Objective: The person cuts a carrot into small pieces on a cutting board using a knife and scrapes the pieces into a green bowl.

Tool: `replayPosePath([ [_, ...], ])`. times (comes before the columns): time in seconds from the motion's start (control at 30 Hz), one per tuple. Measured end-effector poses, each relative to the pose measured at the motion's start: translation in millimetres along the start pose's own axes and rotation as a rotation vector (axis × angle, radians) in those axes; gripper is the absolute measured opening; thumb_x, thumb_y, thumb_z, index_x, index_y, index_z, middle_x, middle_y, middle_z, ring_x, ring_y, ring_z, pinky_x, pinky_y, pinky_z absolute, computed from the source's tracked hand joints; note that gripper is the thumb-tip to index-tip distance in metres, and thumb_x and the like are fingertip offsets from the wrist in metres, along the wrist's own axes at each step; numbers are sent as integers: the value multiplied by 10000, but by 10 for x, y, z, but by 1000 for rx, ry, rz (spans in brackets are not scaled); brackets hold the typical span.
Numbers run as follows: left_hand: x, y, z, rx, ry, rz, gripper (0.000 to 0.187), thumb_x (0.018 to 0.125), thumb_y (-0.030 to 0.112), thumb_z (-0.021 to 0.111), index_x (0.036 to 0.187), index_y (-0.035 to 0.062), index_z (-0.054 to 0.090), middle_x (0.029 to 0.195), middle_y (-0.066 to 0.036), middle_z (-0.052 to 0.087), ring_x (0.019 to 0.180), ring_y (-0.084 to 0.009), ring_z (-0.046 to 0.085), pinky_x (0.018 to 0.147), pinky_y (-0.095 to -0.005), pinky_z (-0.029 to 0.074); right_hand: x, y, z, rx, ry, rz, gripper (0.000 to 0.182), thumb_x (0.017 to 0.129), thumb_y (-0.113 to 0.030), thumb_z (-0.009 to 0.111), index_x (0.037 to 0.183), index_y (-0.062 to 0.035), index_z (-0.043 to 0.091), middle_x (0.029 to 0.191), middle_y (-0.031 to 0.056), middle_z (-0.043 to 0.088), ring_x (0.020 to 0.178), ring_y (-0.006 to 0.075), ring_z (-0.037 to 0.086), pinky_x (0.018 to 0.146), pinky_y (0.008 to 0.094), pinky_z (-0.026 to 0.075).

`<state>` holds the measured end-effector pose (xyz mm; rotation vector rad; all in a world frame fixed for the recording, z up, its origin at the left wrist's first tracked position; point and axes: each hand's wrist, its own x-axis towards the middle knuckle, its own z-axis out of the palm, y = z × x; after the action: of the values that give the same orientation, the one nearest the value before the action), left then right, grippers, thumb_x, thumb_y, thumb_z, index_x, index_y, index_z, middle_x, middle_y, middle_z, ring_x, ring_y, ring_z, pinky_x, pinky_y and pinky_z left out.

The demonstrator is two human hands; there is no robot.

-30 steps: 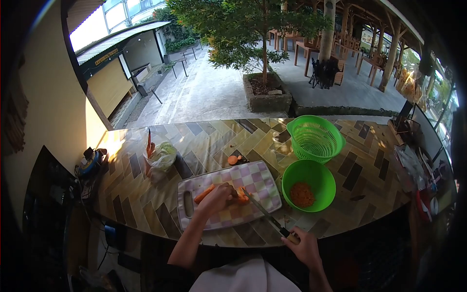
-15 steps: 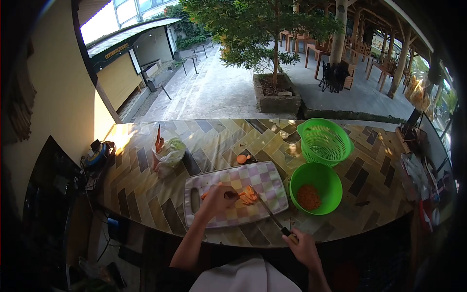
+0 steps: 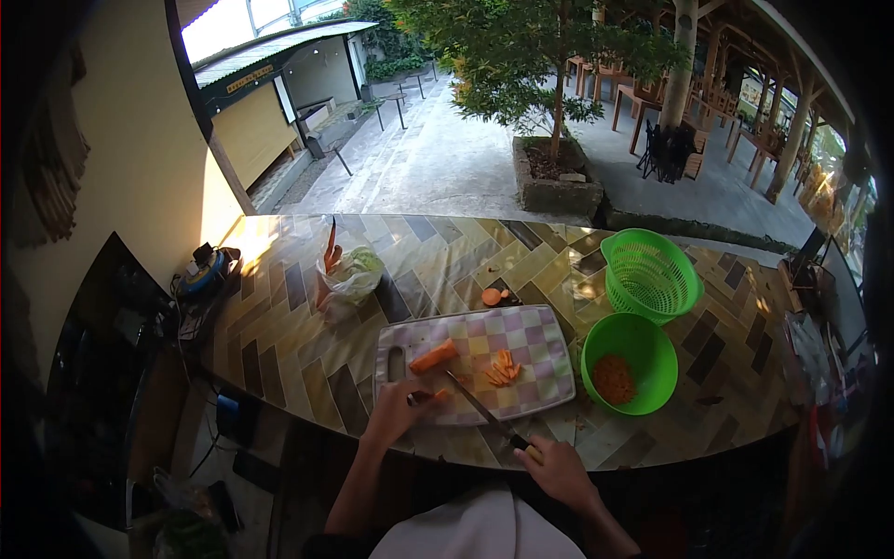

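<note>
- A small carrot piece (image 3: 421,397) sits at the near left edge of the cutting board (image 3: 531,326), pinched under the left hand (image 3: 396,410); fingers closed on it, though the piece is small and partly hidden.
- The knife (image 3: 475,406) lies slanted across the board's near edge, tip pointing to about 10 o'clock toward that piece, handle down at 5 o'clock in the right hand (image 3: 559,470), which is wrapped shut around the handle.
- To do this cut well, by the look of it: fingertips of the left hand curled back from the blade, the piece pressed flat so it cannot roll, the blade brought down square and close to the knuckles, not the tips.
- The piece is at the very edge of the board, so nudging it inward would give the blade a firmer bed.
- A longer carrot chunk (image 3: 434,356) waits at 12 o'clock from the left hand, mid-board; cut sticks (image 3: 501,368) lie at 2 o'clock.
- Left forearm comes up from the bottom, wrist low, hand flat-ish on the board. Right arm is tucked close to the body, wrist bent inward.
- Further out: a green bowl (image 3: 652,335) with orange bits at 3 o'clock off the board, a green basket (image 3: 652,275) behind it, carrot ends (image 3: 494,296) at 12 o'clock, a bag (image 3: 349,277) at 10 o'clock on the tiled counter (image 3: 279,345).
</note>
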<state>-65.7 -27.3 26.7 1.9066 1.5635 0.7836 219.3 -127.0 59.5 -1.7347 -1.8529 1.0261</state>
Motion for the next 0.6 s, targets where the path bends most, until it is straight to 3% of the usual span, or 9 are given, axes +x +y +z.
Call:
replayPosePath([
  [0.07,7,49,53,22,-2,18,186,785,112,773,933,3,740,867,-141,707,786,-247,692,742,-344,544,12,61,-1,-4,19,16,352,949,-356,603,898,-8,600,739,237,635,752,442,633,659,506,473],
  [0.17,3,3,107,46,31,69,181,777,88,757,936,5,729,945,-141,696,875,-270,682,786,-357,544,-2,100,-3,71,11,36,345,933,-322,652,909,19,608,671,207,596,634,394,597,585,436,441],
  [0.3,-12,-12,117,31,36,83,226,757,40,741,981,15,731,1006,-140,688,939,-291,665,828,-364,543,-57,138,30,67,14,2,338,930,-311,658,896,21,605,658,203,588,619,379,596,580,429,438],
  [0.4,17,-97,55,-3,-18,172,276,756,27,750,1030,56,754,959,-133,713,839,-229,700,739,-322,557,-74,139,42,62,14,-7,340,929,-311,657,882,21,602,666,210,591,629,394,596,582,435,440],
  [0.6,69,-168,29,-93,-72,123,265,763,17,750,1022,67,763,948,-116,728,797,-217,708,717,-320,560,-81,93,26,17,14,-9,345,921,-324,660,885,15,608,698,232,608,690,425,621,606,458,457],
])
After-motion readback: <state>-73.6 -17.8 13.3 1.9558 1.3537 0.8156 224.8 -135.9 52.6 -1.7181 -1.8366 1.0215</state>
